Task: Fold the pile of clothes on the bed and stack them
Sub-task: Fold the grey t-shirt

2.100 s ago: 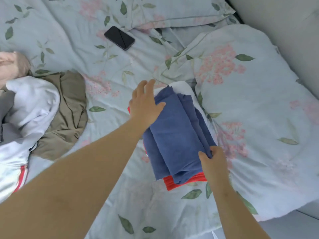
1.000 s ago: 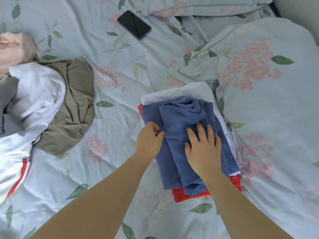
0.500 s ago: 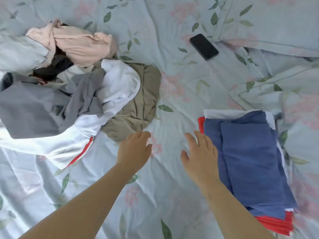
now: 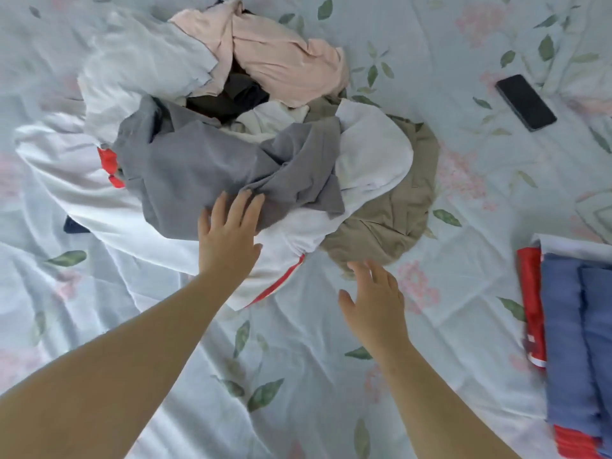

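A heap of unfolded clothes lies on the bed: a grey garment (image 4: 205,167) on top, a white garment with a red stripe (image 4: 99,207) under it, a khaki one (image 4: 390,213) at the right, a pink one (image 4: 284,64) at the back. My left hand (image 4: 228,236) is spread flat, fingertips touching the grey garment's near edge. My right hand (image 4: 374,303) hovers open over the sheet, just short of the khaki garment. At the right edge sits the folded stack, a blue garment (image 4: 576,342) on top of a red one (image 4: 531,293) and a white one.
A black phone (image 4: 525,102) lies on the floral bedsheet (image 4: 298,376) at the back right. A fold of the floral duvet shows at the far right edge.
Both hands left the folded blue garment on the stack and moved left toward the unfolded heap. My view swung left, so the stack now sits at the right edge.
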`<state>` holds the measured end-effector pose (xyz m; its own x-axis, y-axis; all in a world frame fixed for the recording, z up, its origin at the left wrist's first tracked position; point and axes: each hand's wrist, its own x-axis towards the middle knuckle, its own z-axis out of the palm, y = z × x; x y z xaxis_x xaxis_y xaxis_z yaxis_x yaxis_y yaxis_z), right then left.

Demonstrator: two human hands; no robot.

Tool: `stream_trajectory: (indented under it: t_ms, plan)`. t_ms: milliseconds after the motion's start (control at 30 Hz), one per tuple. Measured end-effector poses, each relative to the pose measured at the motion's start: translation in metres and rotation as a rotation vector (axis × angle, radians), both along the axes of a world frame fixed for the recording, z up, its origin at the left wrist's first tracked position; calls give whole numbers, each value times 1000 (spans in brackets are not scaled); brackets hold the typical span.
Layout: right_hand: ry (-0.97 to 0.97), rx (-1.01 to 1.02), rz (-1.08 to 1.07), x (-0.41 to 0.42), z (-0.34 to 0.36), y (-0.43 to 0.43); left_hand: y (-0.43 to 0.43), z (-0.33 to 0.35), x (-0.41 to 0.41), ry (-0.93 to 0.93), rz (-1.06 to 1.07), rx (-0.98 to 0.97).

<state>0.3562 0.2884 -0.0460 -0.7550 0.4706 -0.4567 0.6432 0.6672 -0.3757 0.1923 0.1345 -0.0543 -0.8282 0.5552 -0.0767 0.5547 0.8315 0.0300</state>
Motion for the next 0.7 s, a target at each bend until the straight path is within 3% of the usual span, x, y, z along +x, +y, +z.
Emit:
stream_trajectory:
  t_ms: [67,233,467,700]
  plan:
    - [-6,-19,-19,-5,3,-11,-7,0,-17,5,6,81]
    - [17,-73,-106,-4,27,-24,-16,18,-43,-288,317,336]
    - [170,-209,-236,8,96,-36,-33,118,-24,-579,219,556]
    - [383,-338,-141,27,163,-34,-18,221,50,-653,61,709]
